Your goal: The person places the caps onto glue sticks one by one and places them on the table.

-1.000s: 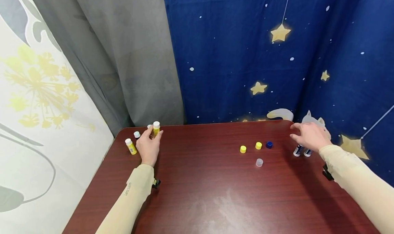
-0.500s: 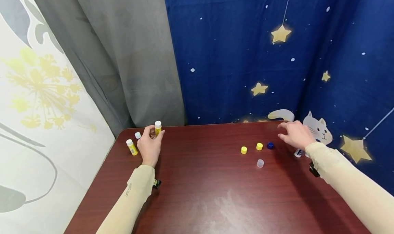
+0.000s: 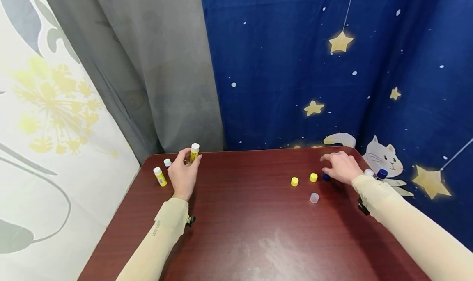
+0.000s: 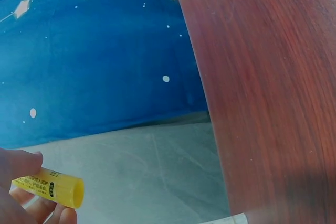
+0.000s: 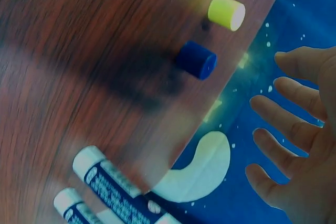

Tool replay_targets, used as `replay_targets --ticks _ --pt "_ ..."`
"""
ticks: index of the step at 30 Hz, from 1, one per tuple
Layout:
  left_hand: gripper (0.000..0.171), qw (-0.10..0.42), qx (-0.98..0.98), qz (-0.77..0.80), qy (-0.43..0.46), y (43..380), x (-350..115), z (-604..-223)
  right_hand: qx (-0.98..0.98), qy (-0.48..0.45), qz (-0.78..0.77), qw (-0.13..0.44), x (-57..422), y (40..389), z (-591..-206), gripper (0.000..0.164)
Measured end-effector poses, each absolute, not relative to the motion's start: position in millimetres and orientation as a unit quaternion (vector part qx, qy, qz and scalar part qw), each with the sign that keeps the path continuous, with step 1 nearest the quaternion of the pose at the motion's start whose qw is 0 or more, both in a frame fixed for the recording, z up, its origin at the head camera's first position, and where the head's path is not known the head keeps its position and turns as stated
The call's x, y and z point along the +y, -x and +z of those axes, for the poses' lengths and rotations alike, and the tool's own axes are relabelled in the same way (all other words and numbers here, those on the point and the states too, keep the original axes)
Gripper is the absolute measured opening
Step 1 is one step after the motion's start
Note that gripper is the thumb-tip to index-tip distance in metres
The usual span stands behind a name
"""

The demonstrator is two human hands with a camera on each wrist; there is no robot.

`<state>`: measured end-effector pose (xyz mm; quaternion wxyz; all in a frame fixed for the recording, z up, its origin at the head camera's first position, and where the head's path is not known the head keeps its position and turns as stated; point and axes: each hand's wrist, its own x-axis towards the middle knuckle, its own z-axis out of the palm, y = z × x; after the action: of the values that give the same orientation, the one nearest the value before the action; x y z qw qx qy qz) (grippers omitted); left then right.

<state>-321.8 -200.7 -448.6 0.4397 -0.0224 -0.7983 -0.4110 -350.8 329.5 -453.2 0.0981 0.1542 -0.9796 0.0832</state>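
The yellow tube (image 4: 58, 188) is pinched roughly upright between your left fingers (image 4: 24, 163); grip steadily. Your right fingers (image 5: 287, 122), apart and empty, hang near the blue cap (image 5: 196, 60); height is hard to judge. Approach squarely, avoiding the adjacent yellow cap (image 5: 226, 12).

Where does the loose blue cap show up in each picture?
Head: the blue cap is right of centre, below the middle, partly hidden by the right hand.
Left wrist: not in it.
Right wrist: above right of centre, beside a yellow cap.
Shared landmark: the starry curtain.
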Motion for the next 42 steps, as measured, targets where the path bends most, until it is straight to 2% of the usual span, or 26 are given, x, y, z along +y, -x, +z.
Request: replay_targets --ticks 27,37,42 --pt "0.033 0.458 -0.806 -0.370 0.065 306 -191 -442 -0.976 -0.175 0.103 0.081 299 351 -496 0.035" --pt "0.035 0.470 -0.802 -0.360 0.078 297 -187 -438 -0.969 -0.202 0.095 0.104 299 348 -501 0.020" --pt "0.035 0.472 -0.806 -0.347 0.085 295 -186 -436 -0.970 -0.194 0.097 0.104 300 347 -503 0.017"
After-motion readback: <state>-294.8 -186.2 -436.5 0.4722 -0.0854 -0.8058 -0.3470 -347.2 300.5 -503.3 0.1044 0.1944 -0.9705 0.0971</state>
